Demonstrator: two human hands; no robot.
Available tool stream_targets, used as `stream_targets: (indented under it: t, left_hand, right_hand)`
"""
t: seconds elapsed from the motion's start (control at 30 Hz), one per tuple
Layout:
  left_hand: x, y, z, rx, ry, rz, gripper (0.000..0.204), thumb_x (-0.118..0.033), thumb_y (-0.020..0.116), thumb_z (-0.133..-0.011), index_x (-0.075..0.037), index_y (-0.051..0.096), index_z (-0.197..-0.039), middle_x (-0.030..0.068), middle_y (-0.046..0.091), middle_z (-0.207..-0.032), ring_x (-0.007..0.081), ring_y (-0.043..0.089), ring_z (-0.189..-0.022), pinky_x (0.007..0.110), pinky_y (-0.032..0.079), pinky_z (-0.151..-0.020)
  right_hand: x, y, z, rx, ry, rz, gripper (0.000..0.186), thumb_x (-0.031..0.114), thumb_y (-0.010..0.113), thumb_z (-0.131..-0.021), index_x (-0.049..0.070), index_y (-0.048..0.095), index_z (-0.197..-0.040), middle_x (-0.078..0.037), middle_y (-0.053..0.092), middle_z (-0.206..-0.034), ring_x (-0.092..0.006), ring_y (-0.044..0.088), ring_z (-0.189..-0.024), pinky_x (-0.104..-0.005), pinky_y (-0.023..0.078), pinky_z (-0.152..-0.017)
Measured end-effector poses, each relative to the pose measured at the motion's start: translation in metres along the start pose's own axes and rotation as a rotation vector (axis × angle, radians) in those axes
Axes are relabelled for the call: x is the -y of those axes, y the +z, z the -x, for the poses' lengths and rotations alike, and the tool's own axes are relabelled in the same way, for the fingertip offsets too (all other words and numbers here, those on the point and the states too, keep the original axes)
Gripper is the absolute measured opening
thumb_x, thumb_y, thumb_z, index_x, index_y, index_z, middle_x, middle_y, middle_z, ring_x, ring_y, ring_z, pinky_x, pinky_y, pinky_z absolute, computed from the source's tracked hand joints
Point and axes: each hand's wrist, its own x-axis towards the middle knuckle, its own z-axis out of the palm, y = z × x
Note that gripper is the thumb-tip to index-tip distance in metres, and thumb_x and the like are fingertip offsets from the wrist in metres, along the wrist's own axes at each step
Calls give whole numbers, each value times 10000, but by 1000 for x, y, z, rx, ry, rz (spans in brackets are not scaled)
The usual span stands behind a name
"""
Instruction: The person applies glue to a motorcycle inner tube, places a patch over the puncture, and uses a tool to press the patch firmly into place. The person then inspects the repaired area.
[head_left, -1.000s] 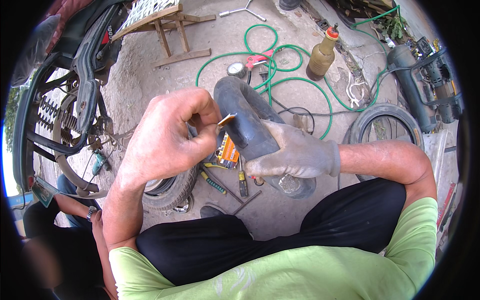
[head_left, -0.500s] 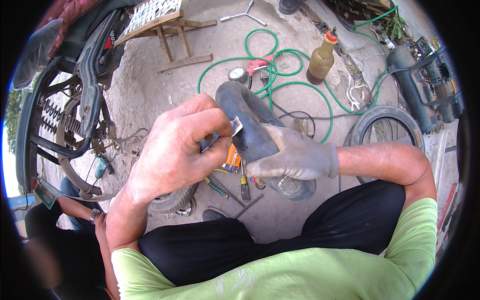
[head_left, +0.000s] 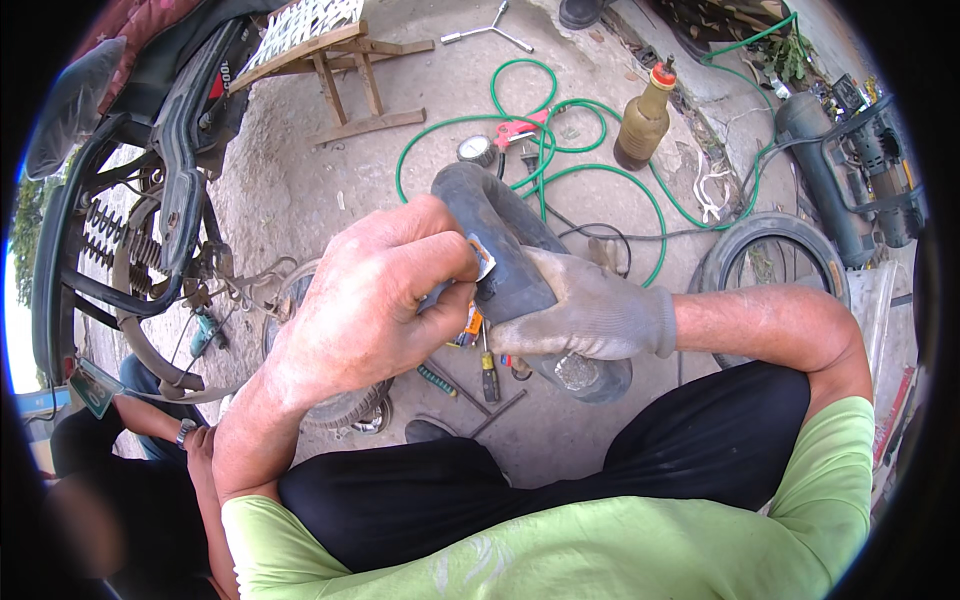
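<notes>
On concrete [head_left: 375,165] below the black tube [head_left: 505,222], green hose [head_left: 549,142]; bottle [head_left: 641,125]

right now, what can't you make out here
In the head view:
Small flat orange-and-white piece: partly hidden by the bare left hand.
Black rubber inner tube: partly covered by the gray-gloved right hand.
Gray treaded rubber tire: partly behind the left hand.
White woven seat: cut off by the top edge.
Round white gauge: reading too small.

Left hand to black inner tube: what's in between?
Head view: a small orange-and-white piece, pinched by the left hand beside the inner tube; contact with it is unclear.
</notes>
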Motion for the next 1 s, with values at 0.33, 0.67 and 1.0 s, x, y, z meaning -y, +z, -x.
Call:
stream_targets:
  t: [0.33,0.67,1.0]
  left_hand:
    - [4,3,-1,5,60,-24,194,45,740,-729,-41,676,-891,96,658,-958,312,660,-901,408,541,-782]
    - [6,5,-4,49,108,-44,198,37,752,-730,-47,672,-891,87,652,-944,317,655,-884,423,524,-775]
    - [12,-14,1,18,-121,144,129,-70,804,-836,-7,718,-907,96,701,-914,265,707,-893,374,552,-802]
  right_hand:
    - [-1,2,-2,4,-50,-29,553,359,820,-922,32,587,-1302,-1,627,-978,-94,587,-871,-296,492,-752]
    - [1,2,-5,16,-41,-18,533,334,818,-907,27,582,-1272,2,607,-937,-88,568,-830,-288,479,-720]
    - [-5,1,-4,-12,-22,-55,658,380,818,-903,4,545,-1368,-55,644,-1099,-167,622,-1036,-353,520,-911]
